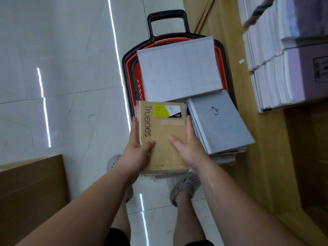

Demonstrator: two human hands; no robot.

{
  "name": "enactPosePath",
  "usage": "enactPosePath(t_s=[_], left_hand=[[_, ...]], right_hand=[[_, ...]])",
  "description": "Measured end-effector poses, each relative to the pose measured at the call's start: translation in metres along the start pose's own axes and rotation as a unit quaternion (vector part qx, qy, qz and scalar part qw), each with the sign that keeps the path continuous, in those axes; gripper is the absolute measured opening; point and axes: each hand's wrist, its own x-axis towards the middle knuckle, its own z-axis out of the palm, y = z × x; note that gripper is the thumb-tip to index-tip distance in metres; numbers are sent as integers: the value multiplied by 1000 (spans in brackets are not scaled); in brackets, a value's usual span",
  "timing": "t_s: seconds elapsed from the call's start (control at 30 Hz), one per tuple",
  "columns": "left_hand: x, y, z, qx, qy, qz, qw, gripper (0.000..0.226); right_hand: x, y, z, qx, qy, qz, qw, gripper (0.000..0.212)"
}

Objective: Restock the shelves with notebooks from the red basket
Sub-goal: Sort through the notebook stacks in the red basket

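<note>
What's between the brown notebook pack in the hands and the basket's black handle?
A large white grid notebook, lying flat across the red basket, beyond the brown pack; head view.

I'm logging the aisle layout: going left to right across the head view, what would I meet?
Brown box → kraft notebook pack → grey penguin notebook → white notebook stacks on the shelf.
</note>
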Motion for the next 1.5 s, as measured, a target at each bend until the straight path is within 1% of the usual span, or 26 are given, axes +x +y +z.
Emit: enactPosePath(t_s=[0.1,0.23,0.37,0.47,0.6,0.67,0.77,0.9,0.93,1.0,1.07,1.17,1.27,1.43,1.5], left_hand=[[-5,1,-6,-2,-1,-7,1000,89],[-17,-4,-18,5,5,-17,1000,87],[-24,-5,-20,7,3,-19,1000,87],[-17,-3,-17,2,-3,-21,1000,88],[-9,3,-15,-18,-7,-24,1000,87],[-8,4,-14,-30,-5,-25,999,87],[-15,6,-14,-26,-10,-15,999,87],[-32,2,-26,-19,-13,-22,1000,87],[-37,1,-32,-20,-11,-26,999,87],[-45,-2,-44,-22,-9,-35,999,87],[-48,-5,-52,-30,-13,-48,998,87],[-44,-6,-54,-27,-21,-60,998,87],[-40,-5,-54,-35,-20,-65,997,85],[-49,11,-50,-25,-27,-44,998,83],[-55,22,-51,-13,-41,-36,998,84]], right_hand=[[-10,1,4,-2,1,-15,1000,102],[-27,11,16,2,4,-7,1000,101],[-30,16,15,-32,11,-17,999,89],[-22,11,14,-55,15,-21,998,87],[-15,5,17,-40,13,-9,999,94],[-17,3,19,-57,24,-9,998,96],[-24,3,22,-82,32,-7,996,105],[-41,12,30,-47,17,-1,999,111],[-47,14,32,-47,12,0,999,109],[-60,15,35,-48,8,13,999,99],[-67,14,38,-71,17,33,997,91],[-68,12,44,-117,51,29,991,89],[-66,11,52,-74,54,28,995,83],[-73,2,57,21,61,29,998,78],[-82,-6,57,51,59,41,996,77]])
